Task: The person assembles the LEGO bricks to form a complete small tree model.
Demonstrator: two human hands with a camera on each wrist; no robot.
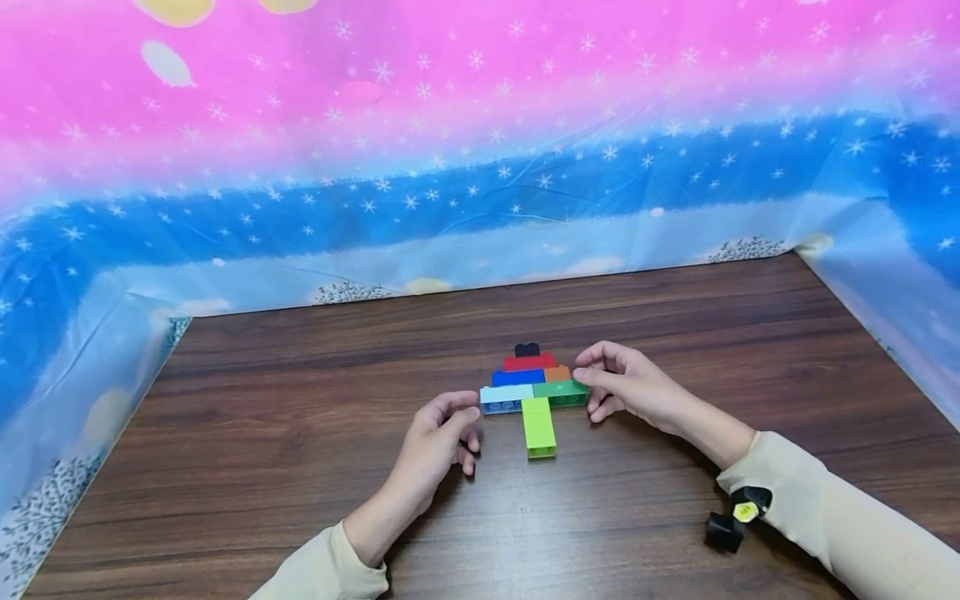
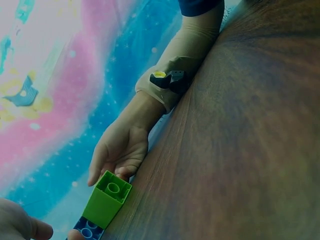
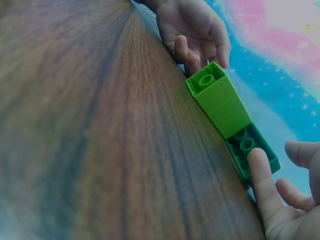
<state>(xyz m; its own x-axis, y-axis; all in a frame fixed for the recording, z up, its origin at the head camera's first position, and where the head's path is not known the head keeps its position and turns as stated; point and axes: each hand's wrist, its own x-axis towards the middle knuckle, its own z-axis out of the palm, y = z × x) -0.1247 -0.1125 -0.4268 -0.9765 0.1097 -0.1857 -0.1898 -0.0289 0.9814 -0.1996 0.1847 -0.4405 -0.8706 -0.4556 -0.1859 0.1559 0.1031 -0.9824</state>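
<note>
A flat build of toy building bricks lies on its side on the table, tapering away from me. Its lime green stem point(image 1: 538, 427) points toward me. Behind the stem lie a light blue brick point(image 1: 510, 395) and a green brick point(image 1: 561, 390). Farther back come a blue brick point(image 1: 517, 377), an orange brick point(image 1: 557, 374), a red brick point(image 1: 528, 362) and a black brick point(image 1: 527, 350). My left hand point(image 1: 442, 433) has its fingertips at the light blue brick's left end. At the green brick's right end is my right hand point(image 1: 630, 385), fingers loosely bent, thumb apart from the forefinger.
The build rests on a dark wood-grain table point(image 1: 315, 467). A pink and blue snowflake-patterned cloth point(image 1: 450, 192) rises along the table's back and side edges. On the right sleeve sits a small black device point(image 1: 738, 518) with a yellow mark.
</note>
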